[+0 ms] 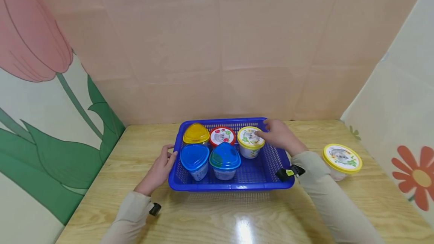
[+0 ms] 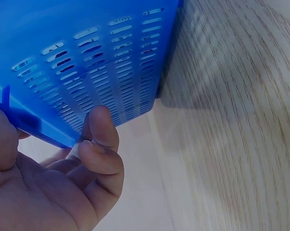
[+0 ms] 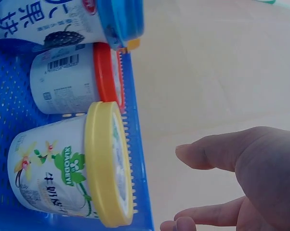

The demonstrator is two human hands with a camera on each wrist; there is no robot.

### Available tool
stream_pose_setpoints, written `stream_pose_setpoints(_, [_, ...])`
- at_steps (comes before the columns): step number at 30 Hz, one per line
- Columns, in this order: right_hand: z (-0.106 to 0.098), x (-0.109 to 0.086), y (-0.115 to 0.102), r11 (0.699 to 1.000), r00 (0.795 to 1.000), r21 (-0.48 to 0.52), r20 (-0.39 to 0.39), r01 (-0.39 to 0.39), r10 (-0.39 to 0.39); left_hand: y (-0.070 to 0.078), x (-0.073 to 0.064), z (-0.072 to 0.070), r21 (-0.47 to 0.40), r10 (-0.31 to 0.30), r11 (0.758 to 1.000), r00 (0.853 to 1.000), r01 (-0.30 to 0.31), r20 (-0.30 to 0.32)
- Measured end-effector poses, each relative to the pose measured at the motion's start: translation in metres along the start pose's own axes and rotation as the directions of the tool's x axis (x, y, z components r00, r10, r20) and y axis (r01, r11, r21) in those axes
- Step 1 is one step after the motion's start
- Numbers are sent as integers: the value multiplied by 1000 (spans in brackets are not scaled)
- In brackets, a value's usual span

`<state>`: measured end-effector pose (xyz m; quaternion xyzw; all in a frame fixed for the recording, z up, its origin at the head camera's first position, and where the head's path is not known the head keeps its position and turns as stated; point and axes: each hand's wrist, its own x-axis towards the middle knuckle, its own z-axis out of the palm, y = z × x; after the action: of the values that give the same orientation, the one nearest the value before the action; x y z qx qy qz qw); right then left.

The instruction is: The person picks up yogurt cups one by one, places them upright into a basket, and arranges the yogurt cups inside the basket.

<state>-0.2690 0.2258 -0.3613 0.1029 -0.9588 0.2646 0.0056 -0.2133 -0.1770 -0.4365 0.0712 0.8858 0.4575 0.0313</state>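
Observation:
A blue plastic basket (image 1: pixel 242 186) stands on the wooden table, holding several lidded tubs. My left hand (image 1: pixel 159 169) is at its left rim; the left wrist view shows the rim between thumb and fingers, the other fingers (image 2: pixel 104 166) loosely bent below it. Over the basket's back right corner hovers my right hand (image 1: pixel 279 136), thumb and fingers spread apart with nothing between them. Nearest to it is a white tub with a yellow lid (image 3: pixel 109 163), upright in the basket. Beside that one is a red-lidded tub (image 3: pixel 68 79). Two blue-lidded cups (image 1: pixel 194 157) occupy the front, a yellow-lidded cup (image 1: pixel 196 134) the back left.
Another yellow-lidded tub (image 1: pixel 342 159) sits on the table (image 1: pixel 217 217) to the right of the basket, beside my right forearm. A pinkish-beige sheet (image 1: pixel 217 48) covers the wall behind, and flower-printed panels (image 1: pixel 400 97) flank both sides.

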Motion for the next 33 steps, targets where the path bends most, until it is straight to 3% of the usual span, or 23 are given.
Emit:
stream_pose_setpoints(22, [-17, -30, 3, 1000, 999, 19, -42, -19, 19, -1, -1, 0, 7, -2, 1000, 1000, 2, 1])
stream_pose_setpoints(33, [-33, -45, 18, 993, 994, -76, -66, -93, 88, -2, 1, 0, -2, 8, 1000, 1000, -8, -9])
